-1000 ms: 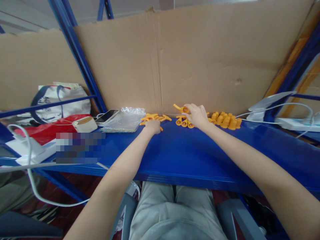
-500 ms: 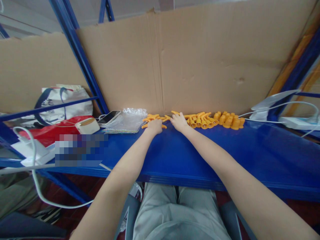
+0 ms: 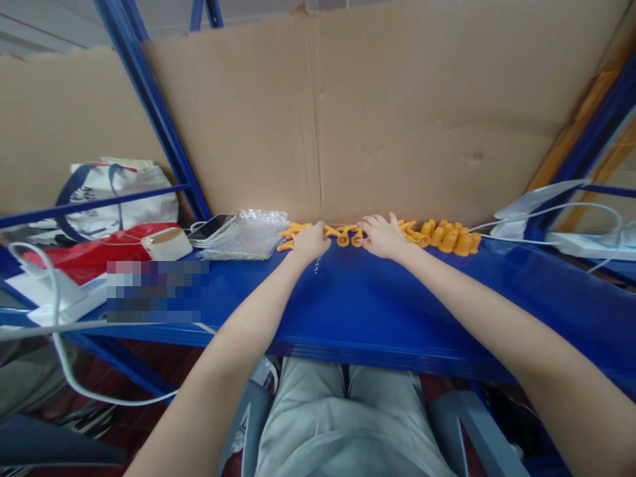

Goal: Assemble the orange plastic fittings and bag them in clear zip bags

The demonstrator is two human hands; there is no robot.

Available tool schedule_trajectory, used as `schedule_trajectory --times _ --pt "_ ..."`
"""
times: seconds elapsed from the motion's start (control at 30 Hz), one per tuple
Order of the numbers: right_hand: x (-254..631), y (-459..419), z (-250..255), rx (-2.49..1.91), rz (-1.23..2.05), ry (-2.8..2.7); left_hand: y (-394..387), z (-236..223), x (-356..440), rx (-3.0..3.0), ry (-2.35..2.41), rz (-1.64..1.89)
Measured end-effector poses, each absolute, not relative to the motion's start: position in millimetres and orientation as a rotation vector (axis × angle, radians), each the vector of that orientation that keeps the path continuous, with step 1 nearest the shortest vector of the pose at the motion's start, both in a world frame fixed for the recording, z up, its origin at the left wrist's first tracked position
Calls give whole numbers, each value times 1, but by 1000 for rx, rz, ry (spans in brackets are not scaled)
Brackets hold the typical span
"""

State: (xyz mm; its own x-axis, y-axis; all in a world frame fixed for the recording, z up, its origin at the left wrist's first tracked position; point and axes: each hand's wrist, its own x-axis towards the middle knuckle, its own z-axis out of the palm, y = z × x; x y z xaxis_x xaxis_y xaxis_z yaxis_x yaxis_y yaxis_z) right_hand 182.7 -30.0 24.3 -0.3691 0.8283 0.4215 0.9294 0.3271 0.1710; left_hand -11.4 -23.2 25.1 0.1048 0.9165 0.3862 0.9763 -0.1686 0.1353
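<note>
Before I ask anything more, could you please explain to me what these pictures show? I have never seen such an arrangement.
Gladly. There is no machine here, only two bare hands. All the pictures come from one camera worn on the head, looking forward and down.

On the blue table, with cardboard behind, lies a row of orange pieces; at its right end stand orange caps. To the left are a clear bag, a phone and something red.

The left hand is at the left part of the row, a thin curly thing showing just below it. The right hand is over the middle. What either one grips is hidden, so I cannot say.
</note>
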Motion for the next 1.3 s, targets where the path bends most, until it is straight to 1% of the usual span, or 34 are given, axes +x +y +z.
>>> schedule_trajectory --times 0.1,0.2,0.4,0.5,0.6,0.67,0.8,0.93,1.1,1.2,1.3 --pt "218 -41 35 -1739 -478 -2257 -19 22 -9 -2256 -1907 -844" --pt "256 -42 37 -1941 -447 -2050 -15 20 -8 -2311 -1887 -1129" --pt "317 -26 19 -2322 -442 -1666 -13 20 -2 -2379 -2052 -1784" --pt "330 -22 11 -2398 -377 -1630 -13 20 1 -2399 -2094 -1942" --pt "333 -21 9 -2450 -294 -1632 -13 17 0 -2517 -2089 -1812" --pt "332 -22 9 -2460 -280 -1640 -13 14 -3 -2639 -2054 -1620" --pt "332 -20 10 -2469 -356 -1632 -11 11 -6 -2810 -2027 -1159" --pt "331 -19 11 -2466 -423 -1666 -9 10 -7 -2812 -2025 -766" --pt "321 -22 22 -2438 -438 -1782 -8 9 -9 -2691 -1820 -469" --pt "312 -24 29 -2421 -328 -1882 -10 9 -11 -2616 -1744 -303" --pt "302 -29 31 -2367 -69 -2065 -13 11 -13 -2554 -1760 -163"
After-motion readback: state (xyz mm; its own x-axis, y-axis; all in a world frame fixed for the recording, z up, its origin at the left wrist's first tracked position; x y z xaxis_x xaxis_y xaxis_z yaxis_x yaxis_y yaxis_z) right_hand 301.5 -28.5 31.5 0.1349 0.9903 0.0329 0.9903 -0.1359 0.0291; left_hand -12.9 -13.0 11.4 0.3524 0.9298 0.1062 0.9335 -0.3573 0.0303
